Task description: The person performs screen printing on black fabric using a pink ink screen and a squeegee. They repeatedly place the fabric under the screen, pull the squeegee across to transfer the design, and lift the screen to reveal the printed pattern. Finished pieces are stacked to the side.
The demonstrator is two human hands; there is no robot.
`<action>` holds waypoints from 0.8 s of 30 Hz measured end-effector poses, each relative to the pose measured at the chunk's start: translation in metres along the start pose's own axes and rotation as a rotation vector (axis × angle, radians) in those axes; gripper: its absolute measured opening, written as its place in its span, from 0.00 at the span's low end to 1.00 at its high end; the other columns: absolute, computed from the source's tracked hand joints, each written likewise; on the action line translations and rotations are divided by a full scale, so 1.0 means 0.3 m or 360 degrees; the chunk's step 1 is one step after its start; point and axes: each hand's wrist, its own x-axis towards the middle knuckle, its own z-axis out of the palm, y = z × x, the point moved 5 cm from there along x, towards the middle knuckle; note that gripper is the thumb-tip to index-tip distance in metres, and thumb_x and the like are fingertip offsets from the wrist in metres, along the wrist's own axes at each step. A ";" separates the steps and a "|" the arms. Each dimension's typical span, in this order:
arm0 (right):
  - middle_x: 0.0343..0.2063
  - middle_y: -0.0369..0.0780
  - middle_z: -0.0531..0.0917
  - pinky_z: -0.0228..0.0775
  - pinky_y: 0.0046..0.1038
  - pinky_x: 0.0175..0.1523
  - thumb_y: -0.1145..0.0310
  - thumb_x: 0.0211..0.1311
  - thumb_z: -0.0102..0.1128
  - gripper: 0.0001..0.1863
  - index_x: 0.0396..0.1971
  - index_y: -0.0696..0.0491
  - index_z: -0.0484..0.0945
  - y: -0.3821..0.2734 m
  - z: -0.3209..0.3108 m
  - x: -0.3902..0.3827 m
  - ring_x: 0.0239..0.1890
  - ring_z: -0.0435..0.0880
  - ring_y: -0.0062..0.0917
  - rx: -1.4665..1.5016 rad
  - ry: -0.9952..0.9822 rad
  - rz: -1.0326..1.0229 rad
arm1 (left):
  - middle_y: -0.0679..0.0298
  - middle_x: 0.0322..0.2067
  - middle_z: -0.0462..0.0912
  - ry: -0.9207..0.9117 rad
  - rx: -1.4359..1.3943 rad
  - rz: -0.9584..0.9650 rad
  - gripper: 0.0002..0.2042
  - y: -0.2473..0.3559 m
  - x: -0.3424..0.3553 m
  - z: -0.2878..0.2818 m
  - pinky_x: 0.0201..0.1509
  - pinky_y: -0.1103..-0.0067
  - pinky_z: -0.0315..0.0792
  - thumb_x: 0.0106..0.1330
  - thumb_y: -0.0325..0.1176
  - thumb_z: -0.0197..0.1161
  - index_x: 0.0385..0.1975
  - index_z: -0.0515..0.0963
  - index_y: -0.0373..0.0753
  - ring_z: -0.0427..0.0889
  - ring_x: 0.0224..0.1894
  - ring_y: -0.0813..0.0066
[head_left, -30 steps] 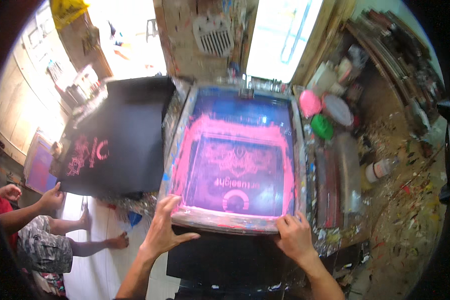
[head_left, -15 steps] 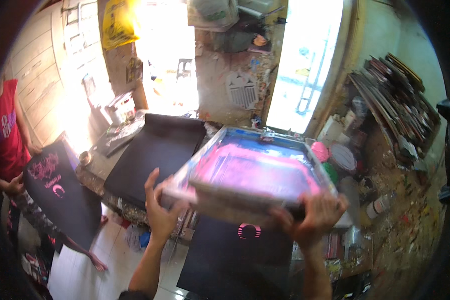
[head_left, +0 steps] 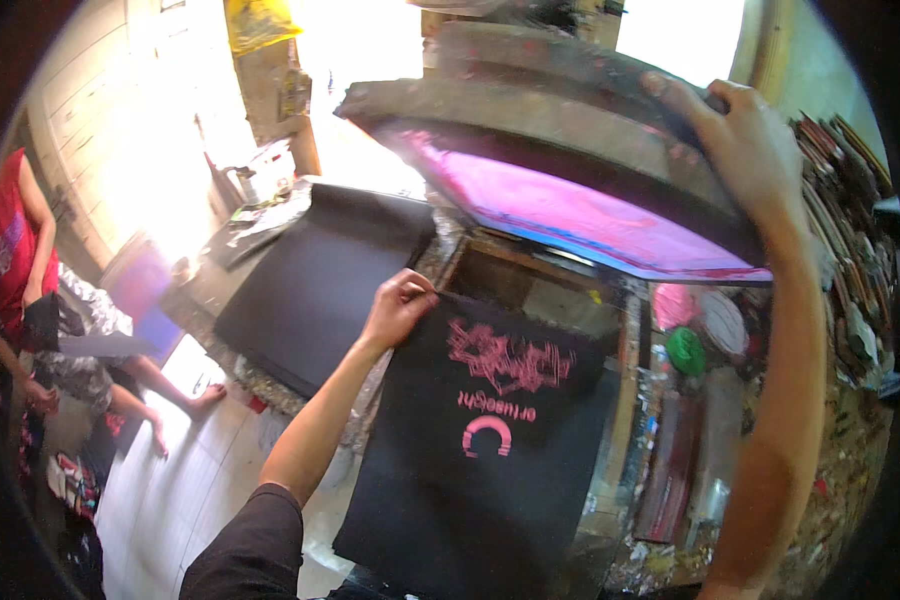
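My right hand (head_left: 745, 140) grips the near edge of a raised screen printing frame (head_left: 530, 115), its fingers wrapped round the right end. The frame slants up at the back, and its mesh (head_left: 580, 215) shows pink ink with a blue strip along the low edge. Below it lies a black fabric panel (head_left: 470, 500) printed in pink with a jagged design, a line of lettering and a striped ring. My left hand (head_left: 402, 305) is closed on the panel's far left corner, thumb and fingers pinched together. The panel's near end runs off the lower edge of the view.
Black sheets (head_left: 325, 280) lie stacked on the bench to the left. Pink and green lumps (head_left: 685, 348) and a round lid (head_left: 722, 322) are at the right. Several flat boards (head_left: 850, 250) lean by the right wall. Another person (head_left: 15, 240) in red is at the far left.
The frame has swung up off the panel, uncovering the whole pink print. My left hand has let go of the frame and taken the panel's corner. The other person's printed panel has been lowered.
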 end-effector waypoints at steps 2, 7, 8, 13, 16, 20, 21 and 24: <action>0.23 0.47 0.84 0.75 0.40 0.41 0.24 0.60 0.56 0.43 0.33 0.58 0.88 0.023 0.021 0.045 0.31 0.87 0.41 -0.0105 0.0085 -0.0088 | 0.63 0.35 0.87 0.0564 0.0698 0.0372 0.06 0.098 -0.074 -0.293 0.41 0.75 0.78 0.66 0.27 0.70 0.41 0.87 0.36 0.84 0.37 0.76; 0.25 0.50 0.85 0.76 0.42 0.43 0.24 0.60 0.56 0.44 0.37 0.59 0.88 0.017 0.015 0.082 0.33 0.88 0.43 -0.0011 -0.0088 -0.0106 | 0.56 0.45 0.85 0.1431 0.0643 0.0199 0.10 0.192 -0.511 -1.281 0.54 0.74 0.75 0.74 0.29 0.65 0.51 0.80 0.35 0.81 0.48 0.67; 0.26 0.51 0.86 0.77 0.43 0.43 0.24 0.60 0.55 0.45 0.38 0.59 0.88 0.010 0.015 0.081 0.34 0.88 0.44 0.0042 -0.0280 -0.0042 | 0.56 0.42 0.84 0.1618 0.0622 0.0094 0.10 0.211 -0.598 -1.403 0.56 0.74 0.74 0.74 0.31 0.65 0.49 0.80 0.33 0.81 0.47 0.68; 0.38 0.59 0.88 0.78 0.47 0.52 0.23 0.57 0.58 0.47 0.36 0.62 0.89 0.024 -0.026 0.098 0.45 0.88 0.54 0.0113 -0.0248 0.0167 | 0.48 0.60 0.76 0.1189 0.2035 0.0072 0.29 0.362 -0.742 -0.964 0.67 0.61 0.69 0.68 0.38 0.71 0.65 0.69 0.34 0.77 0.61 0.55; 0.31 0.55 0.87 0.77 0.44 0.47 0.23 0.60 0.54 0.47 0.38 0.60 0.88 -0.005 0.029 0.125 0.39 0.88 0.48 -0.0022 -0.0083 -0.0423 | 0.51 0.70 0.68 -0.0775 0.1637 0.0060 0.48 0.246 -0.842 -0.284 0.76 0.57 0.60 0.53 0.50 0.81 0.75 0.66 0.48 0.67 0.72 0.48; 0.26 0.49 0.83 0.76 0.41 0.44 0.37 0.66 0.54 0.30 0.45 0.50 0.85 0.056 0.085 0.152 0.34 0.86 0.40 -0.0330 -0.0172 -0.0362 | 0.53 0.77 0.58 -0.1281 0.1636 0.0212 0.40 0.222 -0.952 0.036 0.82 0.52 0.46 0.68 0.69 0.60 0.76 0.66 0.57 0.53 0.81 0.51; 0.27 0.47 0.83 0.76 0.42 0.43 0.44 0.68 0.55 0.22 0.48 0.46 0.83 0.068 0.088 0.148 0.33 0.85 0.39 -0.0251 -0.0217 -0.0323 | 0.53 0.78 0.58 -0.1243 0.1573 0.0181 0.39 0.218 -0.964 0.040 0.82 0.53 0.46 0.69 0.68 0.59 0.76 0.65 0.57 0.53 0.81 0.52; 0.30 0.48 0.82 0.74 0.41 0.42 0.46 0.70 0.60 0.24 0.50 0.51 0.82 0.060 0.091 0.151 0.34 0.82 0.38 -0.0422 -0.0135 -0.0513 | 0.54 0.79 0.56 -0.1165 0.1440 0.0205 0.39 0.208 -0.963 0.008 0.82 0.54 0.45 0.71 0.67 0.57 0.78 0.62 0.57 0.53 0.81 0.55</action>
